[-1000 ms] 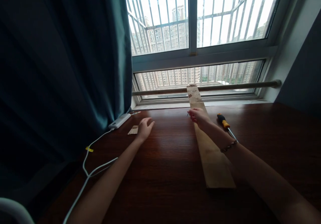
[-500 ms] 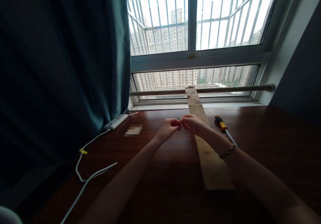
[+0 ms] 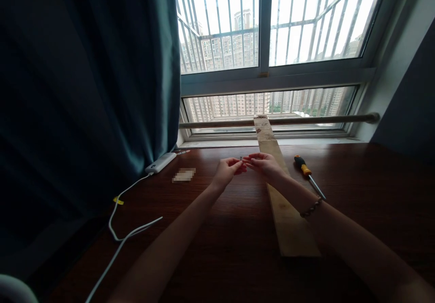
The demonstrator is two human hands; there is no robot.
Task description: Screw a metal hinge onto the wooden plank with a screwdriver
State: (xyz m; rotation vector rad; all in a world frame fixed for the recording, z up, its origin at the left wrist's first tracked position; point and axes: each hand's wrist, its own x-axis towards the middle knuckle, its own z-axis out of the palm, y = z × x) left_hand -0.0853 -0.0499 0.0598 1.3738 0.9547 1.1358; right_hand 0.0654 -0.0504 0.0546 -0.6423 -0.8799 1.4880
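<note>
My left hand [image 3: 225,172] is closed in a pinch on a small screw [image 3: 241,158], whose head stands up just above the fingertips. Close against it on the right is my right hand [image 3: 265,165], thumb and fingers pressed together and pointing left; whatever lies between them is too small to make out. Both hands are raised over the dark wooden table, left of and partly over a long wooden board [image 3: 283,212]. A screwdriver [image 3: 307,172] with a black and yellow handle lies to the right of the board.
The board's far end reaches the rail [image 3: 312,121] by the window. On the left are a white power strip [image 3: 162,162], its white cable [image 3: 118,239] and a small blurred-out item [image 3: 184,175]. A dark blue curtain [image 3: 149,67] hangs beside them. A white rounded object [image 3: 15,289] shows at bottom left.
The screw now shows upright above my left fingertips. My right fingers have straightened a little from their tighter pinch. The view has shifted slightly, moving everything a little to the right.
</note>
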